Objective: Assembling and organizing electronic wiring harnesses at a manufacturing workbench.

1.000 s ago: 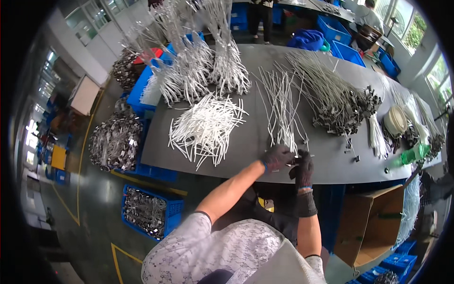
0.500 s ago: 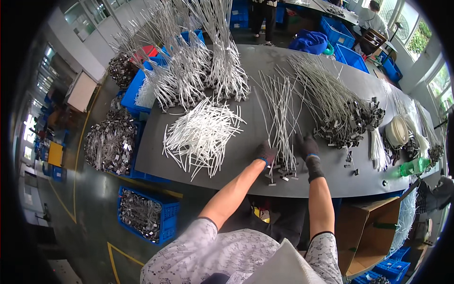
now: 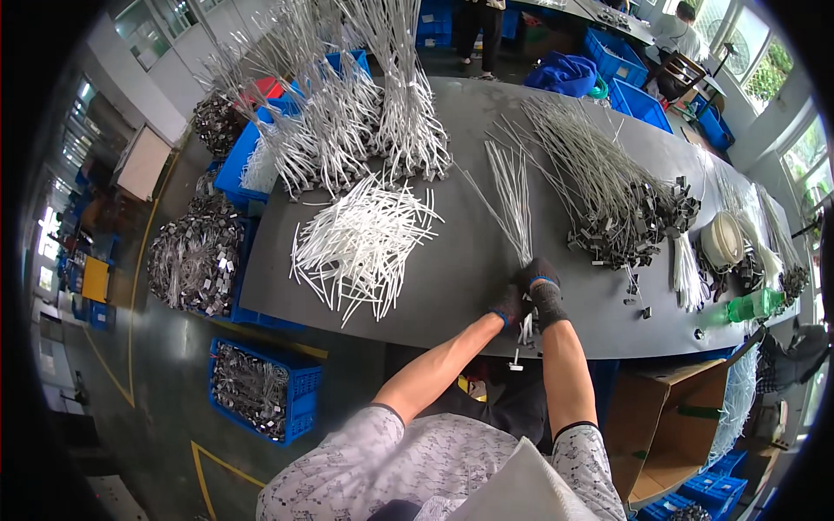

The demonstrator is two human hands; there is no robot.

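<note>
Near the table's front edge, both gloved hands are closed around a bundle of thin grey wires [image 3: 514,200]. My left hand [image 3: 510,306] grips low on the bundle, close to small metallic block ends [image 3: 516,365] that hang at the edge. Just above and to the right, my right hand [image 3: 540,274] wraps the same wires. Their free ends fan out away from me. Left of the hands lies a loose heap of short white tubes [image 3: 365,247]. To the right is a big spread of similar wires [image 3: 582,161] with dark block ends.
Tied wire bundles with white sleeves [image 3: 408,130] stand at the back left beside blue crates [image 3: 236,165]. A tape roll [image 3: 723,239] and a green bottle [image 3: 754,306] sit at the right. Below the table are a cardboard box [image 3: 634,425] and a blue crate [image 3: 304,395]. People work farther back.
My hands have come together from either side of the loosely spread wires. The wires are now gathered into a narrow bundle between them.
</note>
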